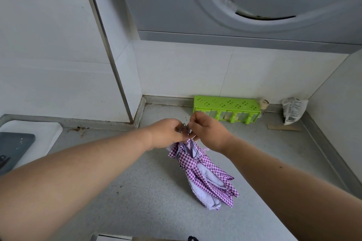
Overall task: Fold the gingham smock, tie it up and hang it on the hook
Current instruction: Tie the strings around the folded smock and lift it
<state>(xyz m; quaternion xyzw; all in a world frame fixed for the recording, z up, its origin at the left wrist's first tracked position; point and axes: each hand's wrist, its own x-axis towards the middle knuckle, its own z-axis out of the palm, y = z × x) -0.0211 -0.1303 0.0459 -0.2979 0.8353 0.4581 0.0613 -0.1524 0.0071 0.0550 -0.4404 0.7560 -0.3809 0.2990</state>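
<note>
Above the grey worktop, both hands meet at the top of the gingham smock. It hangs from them as a folded purple-and-white bundle, its lower end reaching down toward the worktop; whether it touches I cannot tell. The left hand has its fingers curled round the bunched top, and the right hand pinches the same spot, something small and greyish showing between them. Behind the hands a green rack stands against the wall beside a crumpled packet. Off left lies a white board.
</note>
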